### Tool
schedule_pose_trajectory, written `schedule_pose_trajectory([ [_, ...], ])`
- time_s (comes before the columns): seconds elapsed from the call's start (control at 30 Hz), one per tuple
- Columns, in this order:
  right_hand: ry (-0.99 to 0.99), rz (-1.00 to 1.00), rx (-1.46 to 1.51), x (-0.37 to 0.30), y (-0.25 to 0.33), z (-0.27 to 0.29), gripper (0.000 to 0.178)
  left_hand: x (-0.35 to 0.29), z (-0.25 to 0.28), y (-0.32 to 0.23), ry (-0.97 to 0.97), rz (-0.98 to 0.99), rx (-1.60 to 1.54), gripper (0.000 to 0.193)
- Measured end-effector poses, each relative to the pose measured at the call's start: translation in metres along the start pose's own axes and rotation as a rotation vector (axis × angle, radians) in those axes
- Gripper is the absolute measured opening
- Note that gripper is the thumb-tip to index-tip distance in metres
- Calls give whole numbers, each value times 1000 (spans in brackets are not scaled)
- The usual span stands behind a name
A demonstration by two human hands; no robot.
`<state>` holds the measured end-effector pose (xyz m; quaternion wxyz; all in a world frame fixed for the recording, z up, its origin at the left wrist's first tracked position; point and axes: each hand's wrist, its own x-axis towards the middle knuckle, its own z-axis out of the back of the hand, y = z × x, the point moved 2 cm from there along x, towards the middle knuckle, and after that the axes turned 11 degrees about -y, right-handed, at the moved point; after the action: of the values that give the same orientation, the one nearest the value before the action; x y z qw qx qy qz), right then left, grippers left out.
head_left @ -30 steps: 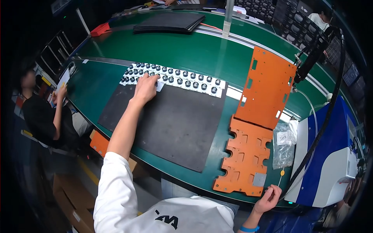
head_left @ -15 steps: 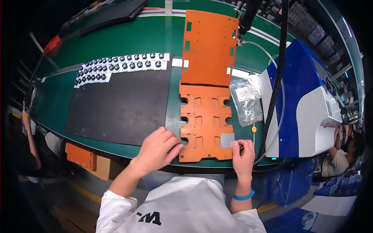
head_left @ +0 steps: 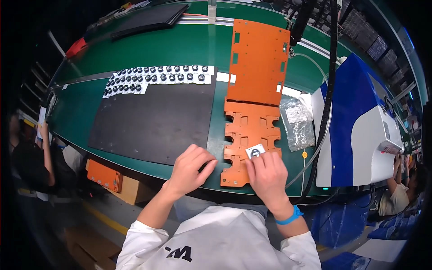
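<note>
In my right hand (head_left: 269,173) is a small white square plate with a round black part (head_left: 255,151) on its face, pinched at its near edge. I hold it over the lower half of an orange hinged fixture (head_left: 251,118), whose lid (head_left: 258,63) stands folded back, away from me. My left hand (head_left: 191,170) is just left of the fixture, fingers bent and thumb apart, with nothing in it. Several similar plates with black round parts (head_left: 163,74) sit in rows along the far edge of a black mat (head_left: 153,117). My right hand covers the fixture's near right corner.
To the right stands a blue and white machine (head_left: 355,126), with a black cable (head_left: 332,67) hanging before it. A clear plastic bag (head_left: 298,123) lies between fixture and machine. Black sheets (head_left: 150,22) rest at the far left. Other people work at both sides.
My right hand has lifted the plate from the fixture's near right pocket and moved it left, turned so its black round part shows. My left hand stays empty beside the fixture. The view has shifted slightly.
</note>
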<state>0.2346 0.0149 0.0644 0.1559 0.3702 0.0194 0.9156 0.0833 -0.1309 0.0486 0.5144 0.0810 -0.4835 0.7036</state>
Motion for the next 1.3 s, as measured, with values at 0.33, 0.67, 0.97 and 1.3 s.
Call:
schedule_pose_trajectory([
  [0.33, -257, -693, 351, -76, -51, 5, 8, 32, -71, -27, 283, -182, 230, 40],
  [0.67, -461, -561, 347, -120, -66, -8, 20, 79, 69, 114, 97, 38, 438, 34],
  [0.97, -462, -612, 410, -110, -60, -9, 21, 108, 127, 223, 183, 179, 715, 42],
  [1.3, -469, -571, 321, -117, -60, -6, 20, 103, 124, 231, 109, 166, 735, 42],
])
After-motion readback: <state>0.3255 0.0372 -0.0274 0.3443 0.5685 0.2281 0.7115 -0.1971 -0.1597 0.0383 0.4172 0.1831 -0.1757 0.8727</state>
